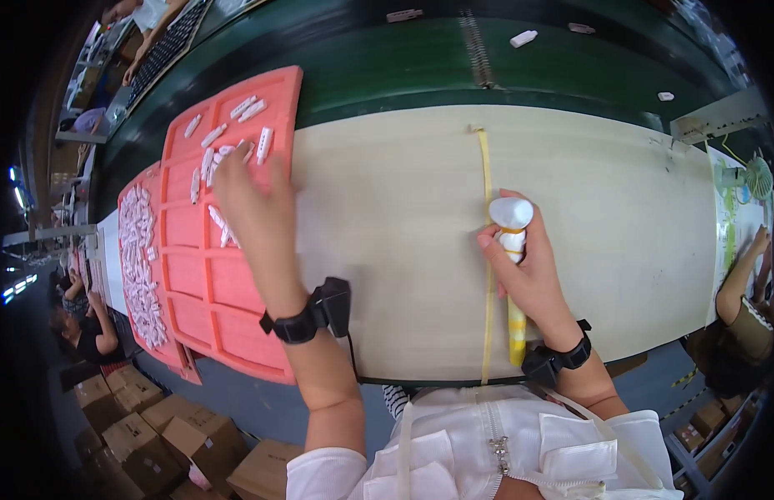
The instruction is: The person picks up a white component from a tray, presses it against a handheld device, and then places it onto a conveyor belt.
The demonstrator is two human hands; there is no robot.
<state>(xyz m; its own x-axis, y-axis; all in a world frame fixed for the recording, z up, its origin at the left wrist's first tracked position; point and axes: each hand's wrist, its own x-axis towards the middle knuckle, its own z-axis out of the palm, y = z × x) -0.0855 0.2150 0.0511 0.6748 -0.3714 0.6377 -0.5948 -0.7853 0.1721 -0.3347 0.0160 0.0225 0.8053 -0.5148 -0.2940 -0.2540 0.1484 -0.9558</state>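
Note:
My left hand (pixel 255 200) reaches over the pink tray (pixel 184 262) at the left, its fingers smeared by motion among small white tube-shaped pieces (pixel 264 145). Whether it grips one of them I cannot make out. Over the beige tabletop, my right hand (pixel 528 271) is closed around a white object with a broad, shiny round end (pixel 511 213) and a yellowish band below it. The exact kind of this object does not show. Below that hand, a yellow rod-like thing (pixel 517 332) extends toward the table's front edge, its upper part hidden by the hand.
A yellow strip (pixel 487 308) crosses the beige tabletop (pixel 395 242). Many white pieces fill another pink tray (pixel 141 258) farther left. A green conveyor belt (pixel 562 67) runs behind. A small green fan (pixel 758 177) stands right; cardboard boxes (pixel 199 442) sit lower left. Other people work at both sides.

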